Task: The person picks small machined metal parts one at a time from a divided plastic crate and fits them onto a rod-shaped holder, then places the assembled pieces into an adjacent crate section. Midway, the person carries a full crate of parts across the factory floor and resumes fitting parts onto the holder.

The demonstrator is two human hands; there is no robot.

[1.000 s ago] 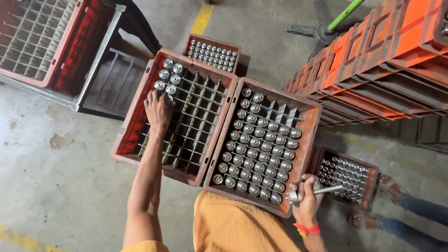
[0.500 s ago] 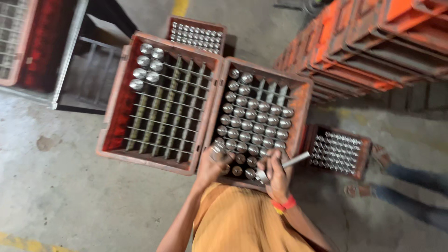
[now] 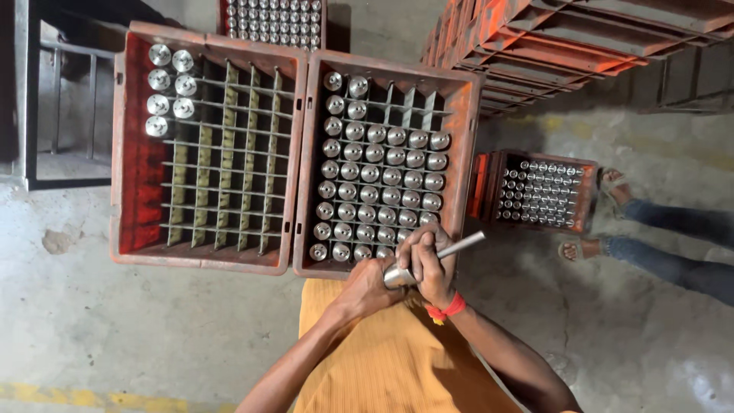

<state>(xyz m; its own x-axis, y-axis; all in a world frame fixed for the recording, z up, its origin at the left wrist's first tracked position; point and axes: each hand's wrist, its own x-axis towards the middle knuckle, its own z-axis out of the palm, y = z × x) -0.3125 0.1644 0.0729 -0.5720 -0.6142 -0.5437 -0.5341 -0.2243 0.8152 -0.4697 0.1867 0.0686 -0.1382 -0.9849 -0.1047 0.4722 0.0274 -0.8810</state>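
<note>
1. Even, fairly bright daylight; the concrete floor (image 3: 115, 329) looks pale and washed towards the lower right.
2. Metal parts (image 3: 382, 180) in the right crate (image 3: 462, 153) show small bright glints on their tops.
3. Deep shadow fills the left crate (image 3: 130, 153)'s inner wall and the top left corner.
4. Hands are slightly soft; the centre is sharp.
5. Straight edges bow a little near the frame borders.
</note>
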